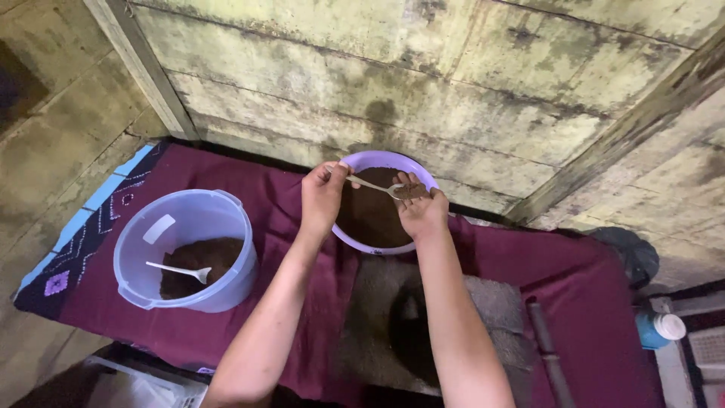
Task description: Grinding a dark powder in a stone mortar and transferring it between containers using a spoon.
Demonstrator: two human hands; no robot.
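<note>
My left hand (322, 198) grips the handle of a metal spoon (375, 185) and holds it across a purple bowl (383, 160) filled with dark brown powder. My right hand (420, 211) rests at the bowl's right rim, its fingertips touching the spoon's scoop end. The bowl stands on a maroon cloth (287, 227) against a stained wooden wall.
A translucent lilac bucket (186, 249) at the left holds brown powder and a white plastic spoon (181, 270). A grey mat (498, 310) lies below my arms. A dark rod (545, 347) and a blue bottle with white cap (659, 328) are at the right.
</note>
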